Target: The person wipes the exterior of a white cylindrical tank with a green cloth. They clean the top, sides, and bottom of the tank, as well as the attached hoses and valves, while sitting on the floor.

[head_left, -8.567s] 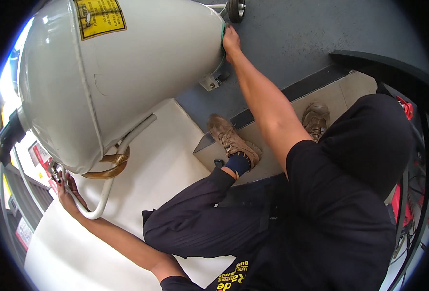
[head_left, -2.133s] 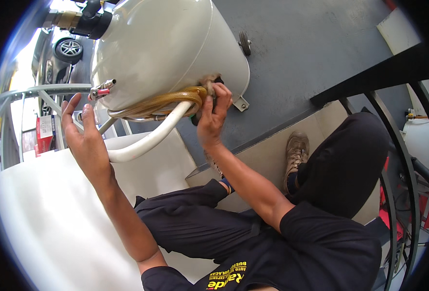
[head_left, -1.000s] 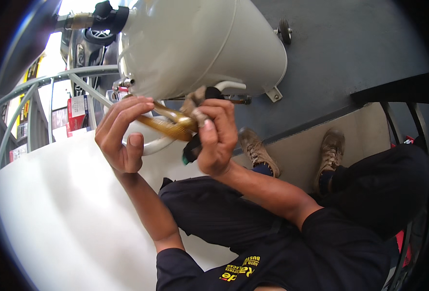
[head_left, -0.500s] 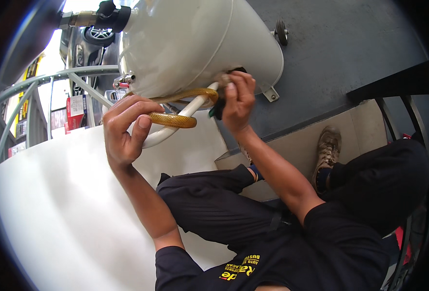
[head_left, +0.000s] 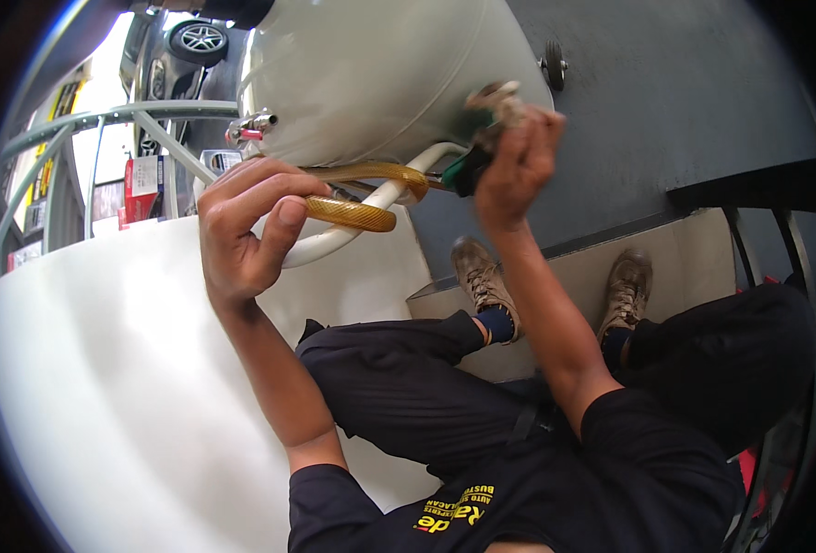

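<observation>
Hose (head_left: 351, 214) under the white tank (head_left: 380, 74): our left hand (head_left: 247, 230) grips it, our right hand (head_left: 516, 166) pinches a rag (head_left: 491, 106) there.

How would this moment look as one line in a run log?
left hand: grips amber hose | right hand: on green fitting | white tank above | person seated

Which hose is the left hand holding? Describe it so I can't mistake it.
Find the big white tank at the top. Beneath it the left hand grips a yellowish braided hose. It is translucent amber with a mesh pattern, unlike the plain white tube beside it.
</observation>
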{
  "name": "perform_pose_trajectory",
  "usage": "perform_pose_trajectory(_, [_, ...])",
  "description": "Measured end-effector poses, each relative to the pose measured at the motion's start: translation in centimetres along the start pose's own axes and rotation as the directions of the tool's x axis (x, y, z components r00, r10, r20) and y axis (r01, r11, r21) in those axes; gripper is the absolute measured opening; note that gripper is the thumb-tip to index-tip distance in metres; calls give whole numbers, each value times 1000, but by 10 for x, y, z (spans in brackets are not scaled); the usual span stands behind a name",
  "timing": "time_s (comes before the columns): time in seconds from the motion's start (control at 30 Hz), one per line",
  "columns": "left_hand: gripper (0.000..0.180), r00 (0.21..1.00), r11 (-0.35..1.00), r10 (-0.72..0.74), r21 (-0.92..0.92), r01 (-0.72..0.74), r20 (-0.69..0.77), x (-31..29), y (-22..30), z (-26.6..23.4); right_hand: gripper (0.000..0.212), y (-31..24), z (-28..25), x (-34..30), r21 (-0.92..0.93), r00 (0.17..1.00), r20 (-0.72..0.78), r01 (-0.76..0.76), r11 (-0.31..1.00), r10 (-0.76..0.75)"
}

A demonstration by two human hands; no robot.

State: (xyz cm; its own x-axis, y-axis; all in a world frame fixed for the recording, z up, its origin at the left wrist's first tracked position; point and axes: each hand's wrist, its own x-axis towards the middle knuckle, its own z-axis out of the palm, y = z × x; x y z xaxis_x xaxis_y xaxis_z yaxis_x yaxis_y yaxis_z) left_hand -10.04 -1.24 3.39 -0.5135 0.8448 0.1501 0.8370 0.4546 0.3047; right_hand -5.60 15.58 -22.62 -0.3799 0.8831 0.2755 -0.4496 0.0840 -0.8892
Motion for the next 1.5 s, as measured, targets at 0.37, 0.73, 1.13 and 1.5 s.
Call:
perform_pose_trajectory(0.37, [34,999,998,14,-55,-17,-52,-3,-5,4,41,21,-3,77,19,306,643,910,414,-702])
perform_pose_trajectory(0.73, [49,998,998,-60,-17,61,35,-9,-4,0,58,21,15,91,268,13,585,941,208,-811])
perform_pose_trajectory(1.13, [43,998,998,-63,-23,63,-1,-4,-4,1,50,74,-21,136,237,-114,624,970,48,-773])
perform_pose_trajectory(1.5, [42,999,1000,-17,1,17,-48,-4,-5,2,49,77,-8,106,163,56,602,968,191,-797])
